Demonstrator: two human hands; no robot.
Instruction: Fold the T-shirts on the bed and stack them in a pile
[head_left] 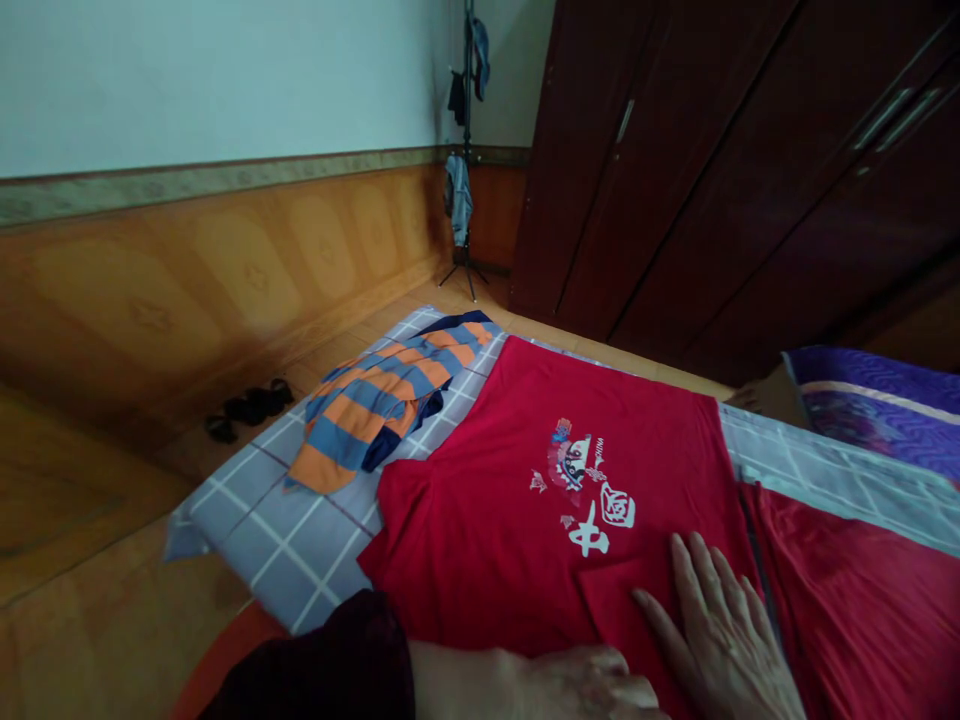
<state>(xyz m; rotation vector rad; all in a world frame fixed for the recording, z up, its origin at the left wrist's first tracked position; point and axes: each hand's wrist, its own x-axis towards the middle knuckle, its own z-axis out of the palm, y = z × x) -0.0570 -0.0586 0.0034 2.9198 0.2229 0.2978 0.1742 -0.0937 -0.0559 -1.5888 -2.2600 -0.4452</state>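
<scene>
A red T-shirt (480,510) with white characters and a colourful printed figure lies spread on the bed, one sleeve pointing left. My right hand (724,625) rests palm down on the shirt near its lower right part, fingers stretched out. Beside it, at the bottom edge of the view, my left hand (592,685) is closed with bent fingers on the near side of the shirt; its fingertips are partly hidden. A fold of the shirt lies between the hands and the white print.
An orange and blue checked garment (375,395) lies on the grey checked bedsheet (300,540). Another red cloth (862,590) is at right. Beyond stand a coat rack (467,120) and a dark wardrobe (675,160). Black shoes (251,405) are on the floor; a purple quilt (870,410) lies at right.
</scene>
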